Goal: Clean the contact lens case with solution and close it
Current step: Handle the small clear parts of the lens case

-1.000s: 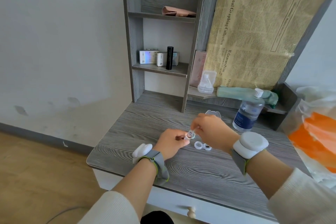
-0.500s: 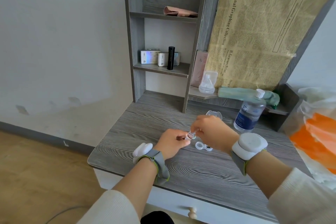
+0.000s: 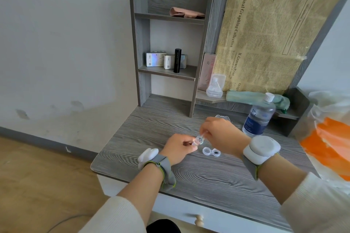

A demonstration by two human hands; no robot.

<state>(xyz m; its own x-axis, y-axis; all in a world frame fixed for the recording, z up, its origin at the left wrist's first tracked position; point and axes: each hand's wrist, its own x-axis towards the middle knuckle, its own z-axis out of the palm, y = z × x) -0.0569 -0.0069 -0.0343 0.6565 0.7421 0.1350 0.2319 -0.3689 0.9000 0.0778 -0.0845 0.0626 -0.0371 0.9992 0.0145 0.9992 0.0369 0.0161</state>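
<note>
Left grip (image 3: 179, 148) clamped on small cap (image 3: 199, 139), lens case (image 3: 211, 151) just beside on desk (image 3: 208, 176).

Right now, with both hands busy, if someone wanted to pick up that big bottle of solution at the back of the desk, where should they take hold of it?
Probably around the middle of the solution bottle, on the blue label, coming from the front. It stands upright with its white cap on; the body is wide and round, and a shelf crowds it from behind.
</note>
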